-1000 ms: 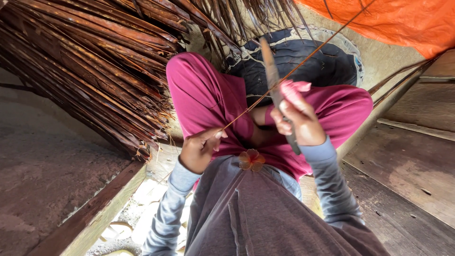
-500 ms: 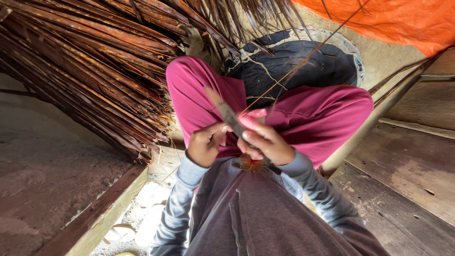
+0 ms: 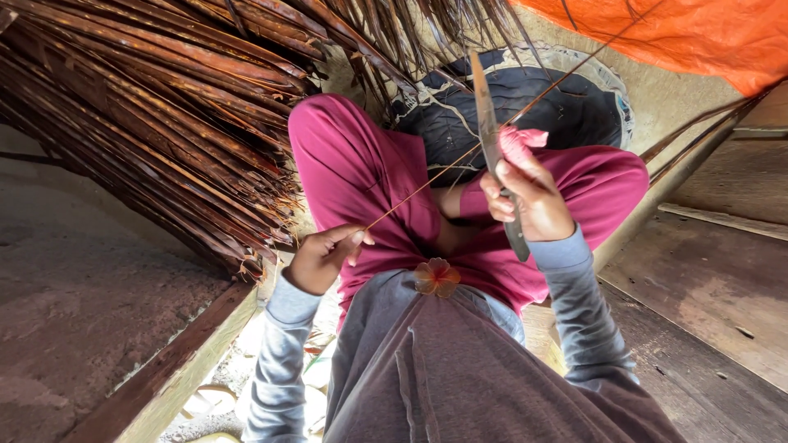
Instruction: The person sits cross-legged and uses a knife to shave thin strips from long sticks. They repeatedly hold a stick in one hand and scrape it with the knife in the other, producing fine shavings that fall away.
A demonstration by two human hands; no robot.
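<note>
A thin brown leaf rib (image 3: 460, 160) runs as a taut slanting line above the lap, from the left hand (image 3: 322, 258) up toward the orange tarp (image 3: 698, 37) at the upper right corner of the view; the left hand's thumb and forefinger are pinched together on the rib's lower end, the other fingers curled under; the right hand (image 3: 529, 197) is wrapped tight around the handle of a long knife (image 3: 486, 135), whose grey blade stands nearly upright and meets the rib about midway along it; a scrap of pink cloth (image 3: 521, 141) sits at the top of that hand, beside the blade; both hands hang over crossed legs in magenta trousers (image 3: 361, 172), and grey sleeves (image 3: 283, 344) cover the forearms; a small orange flower-shaped ornament (image 3: 436, 277) lies on the grey shirt between the arms; beyond the knees rests a dark round basin (image 3: 566, 111); a thick heap of dried brown palm fronds (image 3: 148, 107) fills the upper left; worn wooden boards (image 3: 706, 287) lie at the right, and a timber beam (image 3: 164, 377) edges the bare ground at the lower left.
</note>
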